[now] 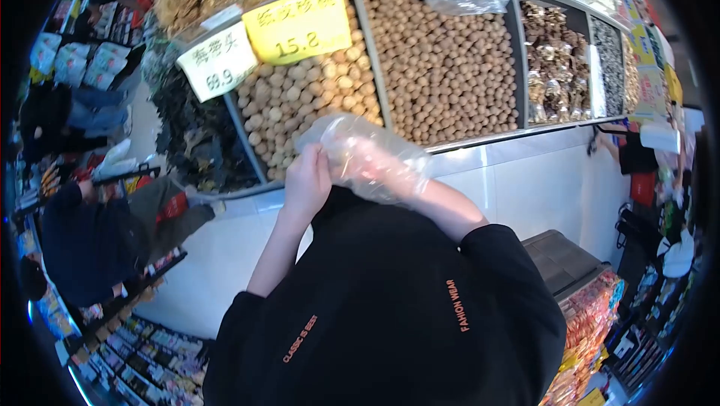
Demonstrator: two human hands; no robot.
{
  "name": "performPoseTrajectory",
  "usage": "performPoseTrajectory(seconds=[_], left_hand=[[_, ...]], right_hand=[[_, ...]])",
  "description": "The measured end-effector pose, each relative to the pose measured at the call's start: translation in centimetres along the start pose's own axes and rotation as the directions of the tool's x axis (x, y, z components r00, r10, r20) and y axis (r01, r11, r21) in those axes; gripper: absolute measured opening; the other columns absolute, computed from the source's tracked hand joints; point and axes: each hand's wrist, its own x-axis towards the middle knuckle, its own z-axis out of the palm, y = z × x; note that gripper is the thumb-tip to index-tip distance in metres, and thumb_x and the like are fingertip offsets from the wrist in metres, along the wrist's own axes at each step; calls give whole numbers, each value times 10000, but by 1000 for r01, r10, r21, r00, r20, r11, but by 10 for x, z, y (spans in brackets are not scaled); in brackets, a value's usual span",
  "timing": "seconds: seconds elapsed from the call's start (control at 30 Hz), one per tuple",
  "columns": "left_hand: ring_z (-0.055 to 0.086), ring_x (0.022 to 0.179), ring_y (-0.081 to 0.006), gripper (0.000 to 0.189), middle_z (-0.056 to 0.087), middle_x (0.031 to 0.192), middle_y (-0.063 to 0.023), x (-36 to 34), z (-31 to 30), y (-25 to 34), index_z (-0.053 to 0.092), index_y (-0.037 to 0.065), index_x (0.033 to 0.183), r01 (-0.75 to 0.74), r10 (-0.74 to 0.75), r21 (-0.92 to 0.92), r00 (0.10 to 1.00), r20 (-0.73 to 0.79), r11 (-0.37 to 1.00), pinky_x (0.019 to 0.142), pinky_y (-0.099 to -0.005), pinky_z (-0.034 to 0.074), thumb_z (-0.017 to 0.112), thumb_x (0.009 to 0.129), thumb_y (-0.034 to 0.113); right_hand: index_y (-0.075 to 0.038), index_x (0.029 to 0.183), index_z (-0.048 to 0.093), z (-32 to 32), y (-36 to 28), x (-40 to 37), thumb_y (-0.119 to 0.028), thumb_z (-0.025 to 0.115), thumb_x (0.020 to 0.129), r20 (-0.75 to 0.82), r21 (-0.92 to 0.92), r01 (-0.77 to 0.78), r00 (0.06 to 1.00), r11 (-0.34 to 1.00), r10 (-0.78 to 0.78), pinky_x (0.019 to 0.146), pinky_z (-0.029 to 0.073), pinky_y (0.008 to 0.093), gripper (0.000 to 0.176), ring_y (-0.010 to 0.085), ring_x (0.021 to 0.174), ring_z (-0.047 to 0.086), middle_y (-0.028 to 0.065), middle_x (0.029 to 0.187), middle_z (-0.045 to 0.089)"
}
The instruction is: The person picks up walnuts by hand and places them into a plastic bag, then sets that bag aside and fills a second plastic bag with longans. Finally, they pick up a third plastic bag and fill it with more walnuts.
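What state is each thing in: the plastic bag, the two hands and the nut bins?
plastic bag: clear, crumpled, drawn over the right hand.
left hand: closed on the bag's edge.
right hand: inside the bag, blurred.
walnut bin: uncovered, full.
middle bin: uncovered, full.

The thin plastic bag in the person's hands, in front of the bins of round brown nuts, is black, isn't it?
No: the thin plastic bag is clear, not black. The head view shows the right hand blurred through it while the left hand grips its edge, in front of the bins of round brown nuts.
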Motion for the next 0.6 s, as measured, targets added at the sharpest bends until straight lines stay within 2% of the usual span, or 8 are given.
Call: performPoseTrajectory(seconds=[0.1, 0.2, 0.27, 0.3, 0.37, 0.4, 0.47, 0.6], left_hand=[[630, 762, -388, 77, 618, 833, -220, 14, -2, -4, 554, 0, 979, 7, -24, -177, 995, -96, 984, 651, -431, 496, 526, 951, 66], [607, 784, -398, 92, 604, 863, -211, 14, 3, -14, 552, -16, 986, 177, -191, -352, 982, -6, 919, 694, -423, 484, 506, 964, 60], [619, 635, -231, 132, 605, 709, -131, 15, 3, -16, 542, -6, 954, 119, -143, -326, 989, -49, 938, 606, -375, 479, 465, 1005, 89], [619, 635, -231, 132, 605, 709, -131, 17, 3, -18, 542, -6, 954, 120, -144, -325, 988, -51, 938, 606, -375, 479, 465, 1005, 89], [629, 647, -271, 153, 621, 722, -156, 14, 5, -24, 541, -7, 959, 73, -103, -199, 984, -145, 977, 622, -391, 483, 459, 1011, 110], [629, 647, -271, 153, 621, 722, -156, 16, 5, -24, 541, -7, 959, 79, -109, -200, 983, -144, 977, 622, -391, 483, 459, 1011, 110], [646, 679, -323, 162, 642, 752, -178, 23, 2, -23, 540, -10, 968, 208, -220, -110, 970, -103, 972, 635, -414, 485, 456, 1013, 121], [624, 794, -441, 142, 641, 833, -246, 22, -6, -21, 539, -5, 994, 328, -341, -155, 938, -67, 932, 685, -482, 475, 464, 993, 115]], right_hand=[[-59, 1297, 520, -28, 15, 19, -272, 543, 1005, 12, -40, -112, 994, 993, 113, 864, 546, 319, 362, 187, 1002, 627, 64, 1121, 615], [-51, 1283, 527, -12, 11, 21, -255, 545, 1001, -71, -57, 34, 997, 998, -38, 820, 552, 307, 349, 177, 993, 632, 80, 1109, 623], [-45, 1275, 529, 2, 0, 20, -260, 586, 972, -44, 41, -20, 999, 999, 21, 811, 541, 288, 376, 164, 984, 634, 86, 1133, 618], [-45, 1275, 529, -13, 3, 29, -260, 586, 972, -42, 40, -21, 999, 999, 23, 811, 541, 288, 376, 164, 984, 634, 86, 1133, 618], [-40, 1275, 529, -55, 18, 46, -244, 608, 948, 300, 308, -281, 935, 909, 188, 829, 531, 288, 393, 169, 986, 635, 85, 1177, 608], [-40, 1275, 529, -34, 13, 39, -244, 608, 948, 298, 309, -286, 935, 907, 193, 829, 531, 288, 393, 169, 986, 635, 85, 1177, 608], [-34, 1275, 530, 29, -7, 21, -245, 625, 933, -64, 72, 4, 998, 997, 1, 834, 529, 300, 413, 168, 977, 636, 83, 1192, 600], [-32, 1283, 521, -16, 18, 37, -254, 626, 934, 84, 44, -113, 991, 993, 109, 811, 529, 310, 426, 162, 973, 634, 82, 1168, 604]])
